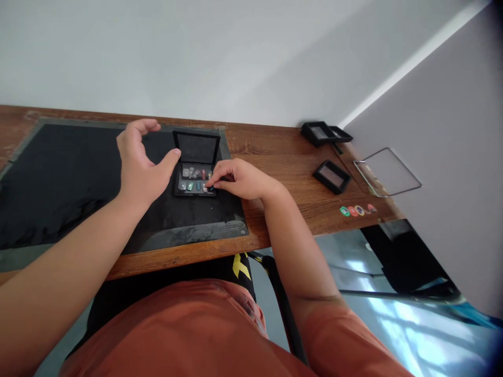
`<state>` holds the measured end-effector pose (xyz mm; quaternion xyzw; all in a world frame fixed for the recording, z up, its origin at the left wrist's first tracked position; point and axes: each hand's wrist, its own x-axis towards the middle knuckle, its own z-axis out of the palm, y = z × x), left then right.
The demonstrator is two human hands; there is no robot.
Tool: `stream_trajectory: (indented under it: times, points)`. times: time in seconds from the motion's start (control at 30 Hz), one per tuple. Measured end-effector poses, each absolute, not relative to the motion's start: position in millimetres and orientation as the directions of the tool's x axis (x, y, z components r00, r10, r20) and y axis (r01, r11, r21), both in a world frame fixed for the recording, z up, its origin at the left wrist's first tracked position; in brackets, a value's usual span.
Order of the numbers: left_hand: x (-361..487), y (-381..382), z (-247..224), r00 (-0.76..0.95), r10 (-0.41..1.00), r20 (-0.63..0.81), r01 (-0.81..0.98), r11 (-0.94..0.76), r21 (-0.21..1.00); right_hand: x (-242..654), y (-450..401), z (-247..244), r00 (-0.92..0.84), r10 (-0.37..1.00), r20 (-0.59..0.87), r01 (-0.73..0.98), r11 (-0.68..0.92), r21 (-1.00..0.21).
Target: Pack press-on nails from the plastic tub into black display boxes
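Wall: pale and plain [176, 57], rising behind everything in front of me.
Desk: brown wood grain [271, 152], running along the wall, its front edge just ahead of my orange shirt [176, 330].
Mat: a dark sheet [74, 178] with a greyish border, covering the left and middle of the desk.
Left hand: mine [143, 165], raised to the left of the case, thumb and fingers spread wide with nothing between them; the thumb tip is near the lid's left edge.
Right hand: mine [245, 179], coming in from the right, thumb and forefinger brought close together at the case's lower right corner; I cannot tell whether they grip a piece.
Wire frame: thin and angular [404, 166], by the right end of the desk.
Case: black [195, 195], opened on the right part of the mat, between my hands; its lid [197, 148], a dark rim around a pane, stands up at the back.
Dark boxes: one [332, 176] on the desk to my right, two more near the wall behind it.
Round stickers: several colours in a row near the right front edge, a green one [345, 211] leftmost.
Small pieces: glossy, in two rows inside the case, among them a reddish one [203, 173] and a green one [190, 186].
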<state>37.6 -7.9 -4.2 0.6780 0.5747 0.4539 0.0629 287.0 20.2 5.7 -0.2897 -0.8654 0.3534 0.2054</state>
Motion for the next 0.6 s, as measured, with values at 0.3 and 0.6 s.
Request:
stream_trajectory:
  times: [0.3, 0.6]
  points:
    - [40.5, -11.9, -1.7, -0.068, 0.85, 0.523, 0.681, -0.344, 0.646, 282.3, 15.9, 5.0, -0.647, 0.752, 0.128, 0.422, 0.492, -0.761]
    - [43.0, -13.8, 2.3, -0.034, 0.839, 0.542, 0.716, -0.358, 0.6, 278.1, 14.3, 7.2, -0.619, 0.769, 0.159, 0.43, 0.501, -0.751]
